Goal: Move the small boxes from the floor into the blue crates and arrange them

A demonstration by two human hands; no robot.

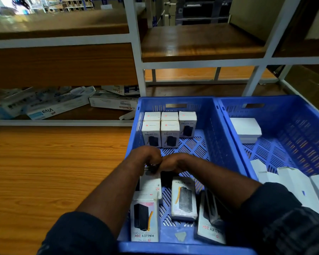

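Observation:
Both my hands meet over the middle of the left blue crate (pixel 219 129). My left hand (pixel 147 156) and my right hand (pixel 174 162) have their fingers curled downward around a small white box (pixel 150 183); the backs of the hands hide the fingers. Several small white "Halley 20K" boxes (pixel 160 133) stand upright in rows at the crate's far left corner. Three more boxes lie flat near me, one (pixel 145 219) under my left forearm, one (pixel 183 198) in the middle and one (pixel 210 229) partly hidden under my right arm.
The right blue crate (pixel 291 115) holds a flat white box (pixel 246 128) and several long white cartons (pixel 298 184). A white metal shelf frame (pixel 136 57) stands behind the crates. Long cartons (pixel 48 107) lie under its bottom shelf. The wooden floor (pixel 44 162) stretches to the left.

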